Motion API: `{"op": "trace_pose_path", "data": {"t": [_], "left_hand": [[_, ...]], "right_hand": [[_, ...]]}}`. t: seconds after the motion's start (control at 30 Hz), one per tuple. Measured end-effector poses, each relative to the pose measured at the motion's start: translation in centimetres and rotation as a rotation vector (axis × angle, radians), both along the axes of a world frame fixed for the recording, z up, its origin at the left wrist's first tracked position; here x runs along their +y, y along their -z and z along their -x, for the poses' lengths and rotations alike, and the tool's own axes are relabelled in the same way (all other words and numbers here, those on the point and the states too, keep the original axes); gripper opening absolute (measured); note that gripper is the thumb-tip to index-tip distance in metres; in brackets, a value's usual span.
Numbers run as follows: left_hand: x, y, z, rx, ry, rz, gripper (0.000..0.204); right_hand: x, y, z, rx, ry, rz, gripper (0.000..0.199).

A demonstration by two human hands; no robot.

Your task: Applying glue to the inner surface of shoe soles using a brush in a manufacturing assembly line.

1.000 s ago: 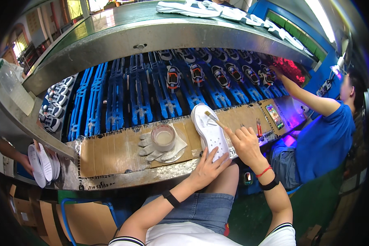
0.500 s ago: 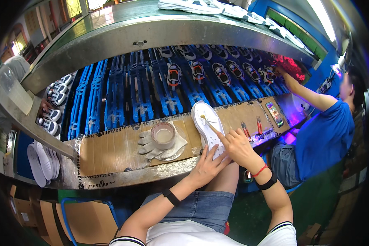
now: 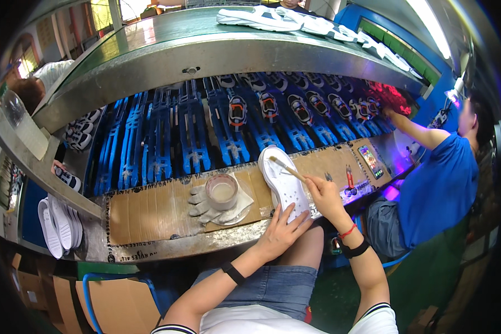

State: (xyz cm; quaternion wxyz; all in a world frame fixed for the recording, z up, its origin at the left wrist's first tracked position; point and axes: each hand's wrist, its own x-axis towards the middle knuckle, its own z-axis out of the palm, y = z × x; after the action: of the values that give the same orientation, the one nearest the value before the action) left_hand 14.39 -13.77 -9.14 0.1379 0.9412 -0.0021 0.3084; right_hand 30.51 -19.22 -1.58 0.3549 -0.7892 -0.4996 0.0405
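A white shoe sole [image 3: 268,177] lies lengthwise before me, its near end at the bench's front edge. My left hand [image 3: 285,229] grips that near end, its fingers spread over the holed inner surface. In my right hand [image 3: 325,196] is a brush with a light wooden handle [image 3: 293,172], pinched between thumb and fingers. Its bristles meet the inside of the sole's far end. Left of the sole stands a round tub [image 3: 221,192] of whitish liquid, resting on grey-white gloves [image 3: 201,205] and a pale cloth [image 3: 245,199].
Cardboard [image 3: 150,214] covers the bench. Pliers [image 3: 350,177] and a phone [image 3: 371,161] lie to the right. Beyond run blue racks [image 3: 193,158] carrying shoes [image 3: 237,111], beneath a metal shelf [image 3: 150,61]. More soles [image 3: 50,228] stand left. A co-worker in blue [image 3: 437,189] reaches in from the right.
My right hand has shifted slightly up and right, and the brush lies at a flatter angle across the sole. My left hand stays on the near end. At far left a person's head has come into view.
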Motion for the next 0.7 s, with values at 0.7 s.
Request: {"op": "trace_pose_path", "data": {"t": [0.7], "left_hand": [[0.0,0.4,-0.3,-0.016,-0.005,0.000,0.041]], "right_hand": [[-1.4,-0.6,0.3,-0.233,-0.021,0.067,0.021]]}}
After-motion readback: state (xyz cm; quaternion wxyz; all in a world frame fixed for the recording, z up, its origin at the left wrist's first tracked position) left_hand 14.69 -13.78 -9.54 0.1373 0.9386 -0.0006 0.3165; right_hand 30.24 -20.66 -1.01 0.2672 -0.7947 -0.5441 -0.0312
